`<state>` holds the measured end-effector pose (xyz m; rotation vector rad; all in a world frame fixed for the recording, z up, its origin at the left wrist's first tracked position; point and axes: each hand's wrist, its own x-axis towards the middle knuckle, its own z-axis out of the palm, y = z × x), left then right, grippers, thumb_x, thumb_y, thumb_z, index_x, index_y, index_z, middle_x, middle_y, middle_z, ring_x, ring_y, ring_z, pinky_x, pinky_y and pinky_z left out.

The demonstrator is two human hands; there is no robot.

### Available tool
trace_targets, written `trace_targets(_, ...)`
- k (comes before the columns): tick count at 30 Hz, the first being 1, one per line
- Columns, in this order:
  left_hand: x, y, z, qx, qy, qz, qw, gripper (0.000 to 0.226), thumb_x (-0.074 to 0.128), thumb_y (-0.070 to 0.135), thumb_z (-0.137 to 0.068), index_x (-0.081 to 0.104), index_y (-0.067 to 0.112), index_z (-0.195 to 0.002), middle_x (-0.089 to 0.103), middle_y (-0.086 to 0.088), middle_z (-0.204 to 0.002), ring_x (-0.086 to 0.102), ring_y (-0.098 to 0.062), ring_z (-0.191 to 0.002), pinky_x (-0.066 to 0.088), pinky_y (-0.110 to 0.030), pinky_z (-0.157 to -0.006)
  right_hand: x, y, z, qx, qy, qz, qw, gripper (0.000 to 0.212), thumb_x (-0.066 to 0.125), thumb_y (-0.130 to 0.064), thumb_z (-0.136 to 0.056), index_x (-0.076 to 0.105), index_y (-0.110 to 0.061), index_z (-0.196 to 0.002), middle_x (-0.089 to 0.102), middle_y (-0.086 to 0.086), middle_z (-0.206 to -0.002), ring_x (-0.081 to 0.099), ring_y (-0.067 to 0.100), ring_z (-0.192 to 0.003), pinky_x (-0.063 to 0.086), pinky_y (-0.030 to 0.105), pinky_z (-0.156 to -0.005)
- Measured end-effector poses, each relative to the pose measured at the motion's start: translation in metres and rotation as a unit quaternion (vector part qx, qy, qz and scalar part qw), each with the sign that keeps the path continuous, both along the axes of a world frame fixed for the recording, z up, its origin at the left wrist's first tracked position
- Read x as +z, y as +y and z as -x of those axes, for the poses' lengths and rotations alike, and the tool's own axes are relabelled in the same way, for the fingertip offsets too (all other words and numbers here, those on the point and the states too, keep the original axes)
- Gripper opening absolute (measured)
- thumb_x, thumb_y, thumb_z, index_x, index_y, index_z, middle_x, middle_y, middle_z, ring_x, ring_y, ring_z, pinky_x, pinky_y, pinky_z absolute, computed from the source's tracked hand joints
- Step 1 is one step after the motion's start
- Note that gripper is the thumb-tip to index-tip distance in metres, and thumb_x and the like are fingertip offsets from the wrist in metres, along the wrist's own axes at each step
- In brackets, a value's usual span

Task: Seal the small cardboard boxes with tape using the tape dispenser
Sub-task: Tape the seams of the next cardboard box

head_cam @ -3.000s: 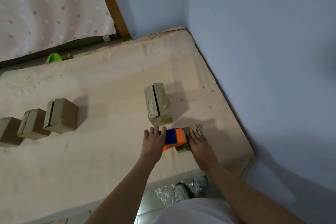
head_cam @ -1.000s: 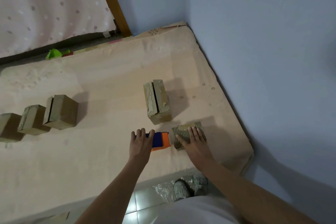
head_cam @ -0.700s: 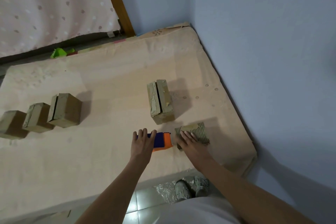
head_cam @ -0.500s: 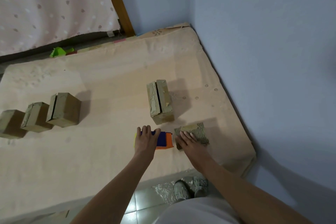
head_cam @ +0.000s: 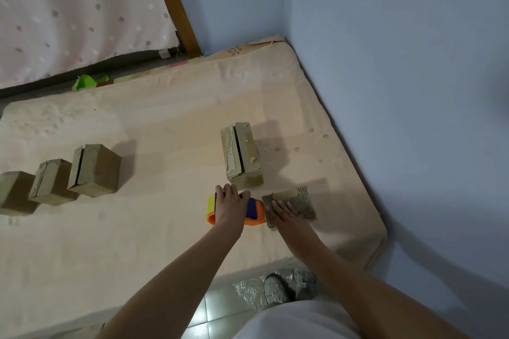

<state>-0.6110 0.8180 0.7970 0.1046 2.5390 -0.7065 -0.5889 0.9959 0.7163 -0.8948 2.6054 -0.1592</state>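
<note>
My left hand [head_cam: 230, 205] grips the orange, blue and yellow tape dispenser [head_cam: 254, 212] from above; it lies on the mattress near the front edge. Right beside it sits a small cardboard box [head_cam: 298, 202] with a ribbed top, and my right hand [head_cam: 282, 210] presses flat on it with straight fingers. The dispenser's orange end touches this box's left side. Just behind stands a taller cardboard box [head_cam: 242, 155] with a dark slit along its top. Three more cardboard boxes [head_cam: 95, 170] [head_cam: 51, 181] [head_cam: 12, 191] stand in a row at the left.
All of this rests on a peach mattress [head_cam: 165, 124] pushed against a blue wall [head_cam: 399, 91] on the right. A green object [head_cam: 84, 82] lies behind the mattress under a dotted curtain. Shoes [head_cam: 287, 285] stand on the tiled floor below the front edge.
My left hand slid the dispenser left off the small box, then back right until it meets the box's side. My right hand stayed pressed on the box.
</note>
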Motion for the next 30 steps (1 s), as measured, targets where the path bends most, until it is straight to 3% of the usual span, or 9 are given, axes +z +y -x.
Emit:
trace_targets(5, -0.005, -0.007, 0.000, -0.018, -0.012, 0.065, 0.998, 0.075, 0.076, 0.028, -0.076, 0.034, 0.015, -0.138, 0.042, -0.018, -0.134, 0.037, -0.036, -0.126, 0.023, -0.050, -0.110, 0.006, 0.000, -0.002, -0.012, 0.013, -0.001, 1.000, 0.081, 0.093, -0.009, -0.039, 0.074, -0.008, -0.118, 0.071, 0.011, -0.121, 0.069, 0.025, -0.110, 0.053, 0.041, -0.093)
trace_targets(12, -0.026, -0.034, -0.011, 0.232, 0.016, -0.110, 0.966, 0.038, 0.055, 0.018, -0.093, 0.048, 0.014, -0.131, 0.038, -0.009, -0.128, 0.050, -0.028, -0.111, 0.042, -0.039, -0.093, 0.013, 0.004, -0.002, 0.010, 0.057, 0.015, 0.998, 0.059, 0.042, -0.001, -0.073, 0.068, -0.006, -0.127, 0.067, 0.013, -0.128, 0.065, 0.028, -0.119, 0.049, 0.040, -0.099)
trace_targets(15, -0.037, -0.034, -0.015, 0.297, 0.000, -0.199, 0.934, 0.036, 0.046, 0.009, -0.097, 0.048, 0.012, -0.132, 0.044, -0.011, -0.129, 0.055, -0.027, -0.113, 0.048, -0.031, -0.093, 0.024, 0.004, -0.002, -0.006, 0.066, 0.021, 0.998, 0.070, 0.023, 0.004, -0.085, 0.032, -0.004, -0.154, 0.030, 0.016, -0.159, 0.029, 0.030, -0.148, 0.017, 0.038, -0.122)
trace_targets(17, -0.045, -0.032, -0.020, 0.333, 0.003, -0.229, 0.915, 0.032, 0.046, 0.005, -0.096, 0.051, 0.007, -0.128, 0.055, -0.011, -0.124, 0.060, -0.025, -0.111, 0.049, -0.028, -0.089, 0.035, 0.004, -0.002, -0.021, 0.024, 0.033, 0.999, 0.074, 0.028, 0.011, -0.092, 0.005, -0.009, -0.160, 0.006, 0.011, -0.167, 0.003, 0.024, -0.154, -0.006, 0.029, -0.121)
trace_targets(19, -0.050, -0.028, -0.027, 0.374, 0.011, -0.256, 0.891, 0.027, 0.047, 0.002, -0.094, 0.056, 0.004, -0.120, 0.062, -0.013, -0.118, 0.064, -0.027, -0.107, 0.051, -0.030, -0.085, 0.043, 0.005, 0.000, -0.043, -0.005, 0.054, 0.998, 0.079, 0.033, 0.015, -0.092, 0.001, -0.011, -0.160, 0.003, 0.007, -0.167, -0.001, 0.020, -0.154, -0.010, 0.020, -0.114)
trace_targets(22, -0.059, -0.027, -0.036, 0.409, 0.005, -0.281, 0.868, 0.026, 0.048, 0.006, -0.095, 0.056, 0.003, -0.119, 0.063, -0.014, -0.119, 0.063, -0.029, -0.109, 0.050, -0.032, -0.084, 0.042, 0.011, -0.002, -0.078, -0.021, 0.114, 0.990, 0.074, 0.039, 0.010, -0.097, 0.009, -0.014, -0.160, 0.011, 0.003, -0.167, 0.006, 0.017, -0.154, 0.000, 0.018, -0.112)
trace_targets(25, -0.062, -0.031, -0.039, 0.449, 0.001, -0.303, 0.841, 0.028, 0.050, 0.010, -0.094, 0.056, 0.002, -0.121, 0.064, -0.016, -0.119, 0.062, -0.030, -0.110, 0.050, -0.033, -0.080, 0.042, 0.019, -0.003, -0.115, -0.026, 0.192, 0.974, 0.055, 0.047, -0.007, -0.102, 0.031, -0.012, -0.155, 0.040, 0.010, -0.156, 0.041, 0.023, -0.142, 0.031, 0.029, -0.116)
trace_targets(27, -0.056, -0.030, -0.037, 0.469, 0.033, -0.318, 0.823, 0.026, 0.050, 0.013, -0.092, 0.055, 0.003, -0.116, 0.063, -0.017, -0.115, 0.061, -0.034, -0.107, 0.050, -0.036, -0.079, 0.045, 0.025, 0.000, -0.190, -0.011, 0.236, 0.953, 0.045, 0.049, -0.012, -0.102, 0.044, -0.011, -0.146, 0.057, 0.011, -0.137, 0.061, 0.024, -0.116, 0.052, 0.029, -0.096)
trace_targets(30, -0.041, -0.021, -0.026, 0.463, 0.169, -0.373, 0.786, 0.023, 0.050, 0.014, -0.093, 0.050, 0.002, -0.112, 0.054, -0.020, -0.114, 0.052, -0.041, -0.109, 0.045, -0.041, -0.080, 0.056, 0.036, 0.005, -0.331, 0.019, 0.286, 0.899, 0.036, 0.049, -0.013, -0.102, 0.052, -0.010, -0.138, 0.066, 0.006, -0.117, 0.067, 0.021, -0.101, 0.051, 0.016, -0.079)
